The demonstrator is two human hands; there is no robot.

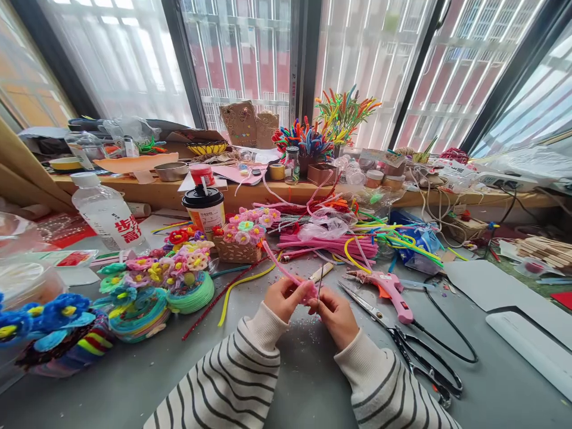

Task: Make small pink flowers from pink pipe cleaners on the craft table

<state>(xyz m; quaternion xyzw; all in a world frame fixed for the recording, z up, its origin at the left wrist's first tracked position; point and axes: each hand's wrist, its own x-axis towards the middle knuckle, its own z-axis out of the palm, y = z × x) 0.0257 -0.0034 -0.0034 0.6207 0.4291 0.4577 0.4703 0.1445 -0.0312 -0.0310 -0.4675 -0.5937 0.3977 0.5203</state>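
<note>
In the middle of the table my left hand (286, 301) is closed on a pink pipe cleaner (283, 268). One long end sticks up and away to the left, while the rest is bunched at the fingertips. Close beside it, my right hand (338, 317) pinches a thin dark stick (320, 283) that stands upright against the pink bunch. My fingers partly hide where the two meet. Just right of my right hand lie large scissors (379, 316) with black handles, and a pink glue gun (391, 292) with a black cord.
Left stand pipe-cleaner flower baskets (190, 292), a brown flower box (239, 249), a lidded cup (205, 208) and a bottle (107, 214). Behind my hands lies a pile of pink pipe cleaners (328, 247). Craft sticks (545, 253) lie far right. The cluttered sill (250, 192) runs under the windows.
</note>
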